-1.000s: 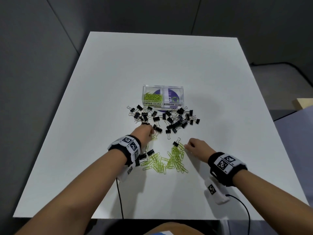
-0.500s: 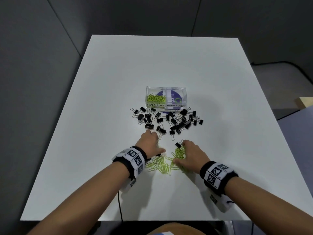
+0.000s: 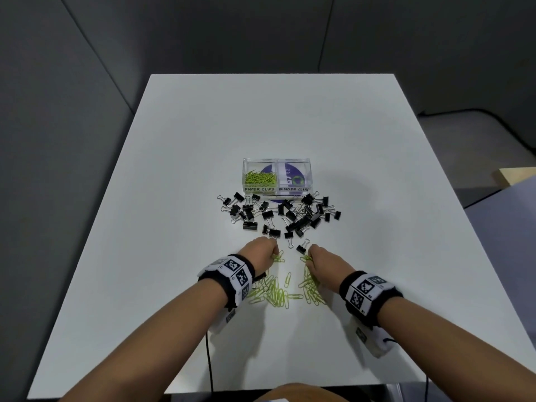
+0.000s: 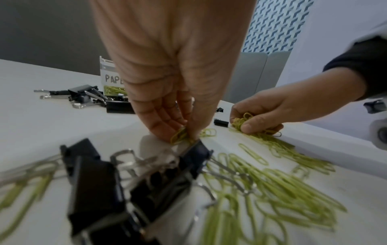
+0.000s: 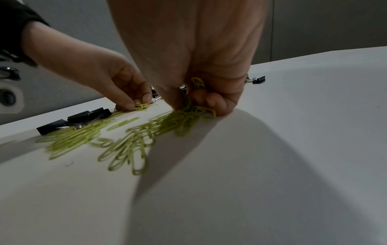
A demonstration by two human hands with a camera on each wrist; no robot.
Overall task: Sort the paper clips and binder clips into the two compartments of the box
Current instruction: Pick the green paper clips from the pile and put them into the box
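Observation:
A clear two-compartment box (image 3: 277, 162) stands mid-table, labelled PAPER CLIPS and BINDER CLIPS; green clips lie in its left half, the right half looks bare. Black binder clips (image 3: 278, 213) are scattered just in front of it. Nearer me lies a spread of green paper clips (image 3: 275, 294). My left hand (image 3: 262, 252) pinches a few green clips (image 4: 180, 136) at the pile's far left edge. My right hand (image 3: 322, 261) grips a bunch of green clips (image 5: 194, 106) against the table at the pile's right side. A couple of binder clips (image 4: 117, 185) lie among the paper clips under my left wrist.
The white table (image 3: 174, 285) has bare surface to the left, right and behind the box. Its near edge runs just below my forearms. Cables (image 3: 209, 361) hang from both wristbands. A beige object (image 3: 519, 177) sits off the table at the far right.
Both hands have drawn together onto the green pile and curled round paper clips; the left came back from the binder clips. The head view has shifted slightly.

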